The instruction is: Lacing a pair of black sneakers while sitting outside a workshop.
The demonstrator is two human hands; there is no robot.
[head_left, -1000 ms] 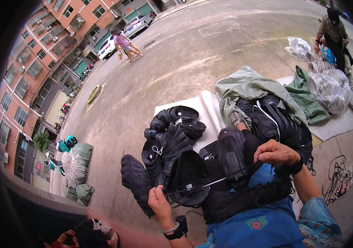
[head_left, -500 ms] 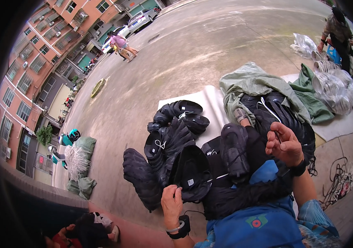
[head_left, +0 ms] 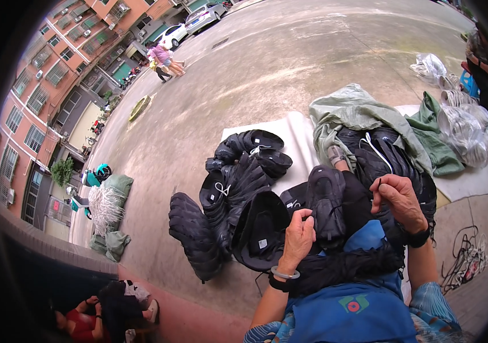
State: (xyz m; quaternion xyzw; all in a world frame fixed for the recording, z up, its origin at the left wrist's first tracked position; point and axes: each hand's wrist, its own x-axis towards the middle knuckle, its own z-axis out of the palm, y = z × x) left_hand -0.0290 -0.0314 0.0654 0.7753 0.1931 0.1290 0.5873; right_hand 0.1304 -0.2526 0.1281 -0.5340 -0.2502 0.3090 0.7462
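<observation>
Left hand (head_left: pixel 298 240) low centre, fingers curled together on the edge of a black cap-like piece (head_left: pixel 261 234) lying open side up against the lap. Wrist carries a pale bangle (head_left: pixel 283 273) and a dark band.

Right hand (head_left: pixel 399 197) raised to the right of it, fingertips pinched shut on a thin dark thread or needle-like bit (head_left: pixel 379 184); too small to tell which. Black watch strap (head_left: pixel 418 237) on that wrist.

Between the two hands: a black ribbed shoe-upper piece (head_left: pixel 327 200) standing over the knee, touching the black fabric bunched on the blue apron (head_left: pixel 358 297).

Pile of the same black pieces (head_left: pixel 244 171) sits on the ground just left of the lap, partly on the near corner of a white sheet (head_left: pixel 295 134). One separate black ribbed stack (head_left: pixel 195 234) lies on bare concrete (head_left: pixel 227 86), at the left edge of the pile.

Right of the pile, behind the right hand: open grey-green sack (head_left: pixel 358 114) full of black pieces, with a white drawstring (head_left: pixel 378 151) across them. Further right, a green cloth (head_left: pixel 438 137) and clear plastic bags (head_left: pixel 472 131) on the sheet's far right side.

Cable tangle (head_left: pixel 467 257) on the ground at lower right. Another person (head_left: pixel 481 57) seated at upper right; two people (head_left: pixel 164 60) walking far upper left near parked cars (head_left: pixel 198 20).
</observation>
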